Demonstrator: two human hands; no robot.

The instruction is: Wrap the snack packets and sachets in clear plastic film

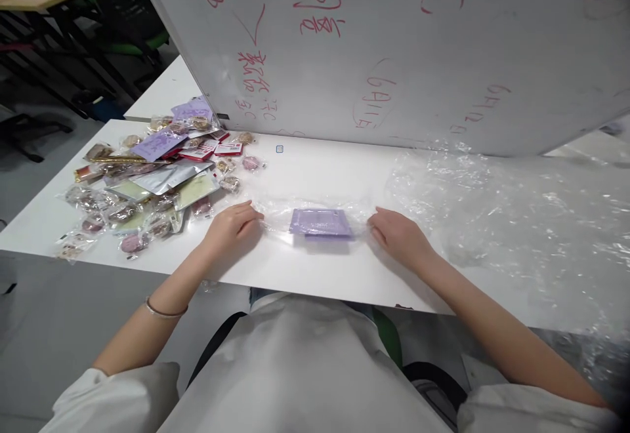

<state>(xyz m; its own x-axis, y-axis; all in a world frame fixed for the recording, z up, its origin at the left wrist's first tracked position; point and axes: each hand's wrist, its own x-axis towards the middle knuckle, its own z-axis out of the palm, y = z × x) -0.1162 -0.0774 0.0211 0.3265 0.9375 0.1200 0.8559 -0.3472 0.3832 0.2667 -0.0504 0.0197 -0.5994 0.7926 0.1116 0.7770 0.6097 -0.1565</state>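
A flat purple packet (321,222) lies inside a clear plastic bag (278,210) just above the white table, in front of my body. My left hand (235,224) pinches the left end of this bag, fingers closed. At the other end, my right hand (396,233) grips the plastic between thumb and fingers. The bag stretches between the two hands with the packet in its middle. The packet's lower edge shows faintly mirrored or doubled beneath it; I cannot tell if a second packet is there.
To the left, a heap of wrapped snacks and sachets (162,177) covers the white table (275,266). Crumpled clear plastic bags (522,216) spread over its right side. A whiteboard (418,52) with red writing stands along the back edge. A small blue-edged sticker (279,149) sits near it.
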